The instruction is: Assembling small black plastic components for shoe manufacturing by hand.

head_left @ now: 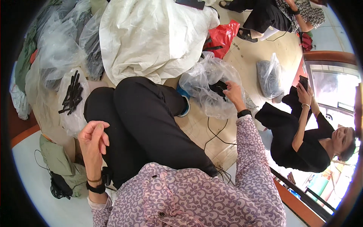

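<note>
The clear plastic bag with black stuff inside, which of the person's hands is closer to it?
Right. The right hand reaches into the clear plastic bag and touches the black items inside. The left hand is raised by the knee, far from the bag, with curled fingers holding nothing.

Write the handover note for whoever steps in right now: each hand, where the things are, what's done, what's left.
Right hand: reaching into the clear bag on the floor, fingers on a black piece; whether the grip is closed cannot be told.
Left hand: empty, loosely curled, raised beside the knee.
A second bag at the left holds a bundle of black sticks.
Done: sticks lie bundled in the left bag.
Left: black pieces remain in the clear bag.
</note>
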Available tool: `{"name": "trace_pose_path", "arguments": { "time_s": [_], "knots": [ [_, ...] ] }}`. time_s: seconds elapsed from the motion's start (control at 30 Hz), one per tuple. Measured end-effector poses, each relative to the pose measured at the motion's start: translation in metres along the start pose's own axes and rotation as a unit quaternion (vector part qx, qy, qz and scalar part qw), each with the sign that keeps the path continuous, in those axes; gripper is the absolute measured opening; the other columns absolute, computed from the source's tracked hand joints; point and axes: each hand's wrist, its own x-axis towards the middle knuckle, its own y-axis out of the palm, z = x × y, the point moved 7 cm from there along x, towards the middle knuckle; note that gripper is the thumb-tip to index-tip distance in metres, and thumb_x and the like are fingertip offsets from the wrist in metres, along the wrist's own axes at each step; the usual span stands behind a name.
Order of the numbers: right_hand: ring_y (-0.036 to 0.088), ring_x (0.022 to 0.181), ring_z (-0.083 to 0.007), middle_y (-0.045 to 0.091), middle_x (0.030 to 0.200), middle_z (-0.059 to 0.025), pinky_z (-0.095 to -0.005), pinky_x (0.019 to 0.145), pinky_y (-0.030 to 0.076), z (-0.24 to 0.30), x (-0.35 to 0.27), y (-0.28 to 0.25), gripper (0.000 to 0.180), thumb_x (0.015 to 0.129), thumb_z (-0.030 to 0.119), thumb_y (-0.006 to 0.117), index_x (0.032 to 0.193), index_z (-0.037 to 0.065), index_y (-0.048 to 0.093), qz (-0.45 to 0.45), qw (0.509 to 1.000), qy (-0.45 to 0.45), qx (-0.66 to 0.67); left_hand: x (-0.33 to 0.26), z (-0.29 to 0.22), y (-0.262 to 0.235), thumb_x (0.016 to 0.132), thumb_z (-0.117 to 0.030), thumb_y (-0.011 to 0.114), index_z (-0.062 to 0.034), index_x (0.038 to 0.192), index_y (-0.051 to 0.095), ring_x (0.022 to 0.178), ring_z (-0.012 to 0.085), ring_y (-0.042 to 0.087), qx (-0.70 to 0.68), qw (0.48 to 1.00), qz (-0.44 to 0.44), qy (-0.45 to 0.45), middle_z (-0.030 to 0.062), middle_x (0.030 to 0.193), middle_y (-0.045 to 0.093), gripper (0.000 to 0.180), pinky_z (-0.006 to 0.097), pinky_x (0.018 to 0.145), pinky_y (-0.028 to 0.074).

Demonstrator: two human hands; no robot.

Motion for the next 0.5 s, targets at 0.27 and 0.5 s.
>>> {"name": "trace_pose_path", "arguments": {
  "time_s": [0.27,0.5],
  "knots": [
    [0.066,0.094,-0.0307,0.069,0.103,-0.0155,-0.0384,0.084,0.052,0.062,-0.043,0.054,0.033,0.076,0.005,0.057,0.108,0.004,0.068,0.104,0.978,-0.154,0.099,-0.015,-0.015,0.003,0.094,-0.021,0.06,-0.0064,0.092,0.07,0.046,0.0026,0.044,0.017,0.999,0.013,-0.031,-0.0007,0.061,0.056,0.018,0.017,0.042,0.032],
    [0.061,0.103,-0.0344,0.065,0.105,-0.0177,-0.0383,0.094,0.046,0.069,-0.088,0.041,0.041,0.071,0.005,0.056,0.111,0.0,0.065,0.054,0.975,-0.215,0.018,-0.004,0.0,-0.019,0.096,-0.021,0.059,-0.0041,0.096,0.07,0.056,0.0036,0.054,-0.061,0.988,0.139,-0.015,0.0003,0.071,0.063,0.02,0.017,0.053,0.042]
  ]
}}
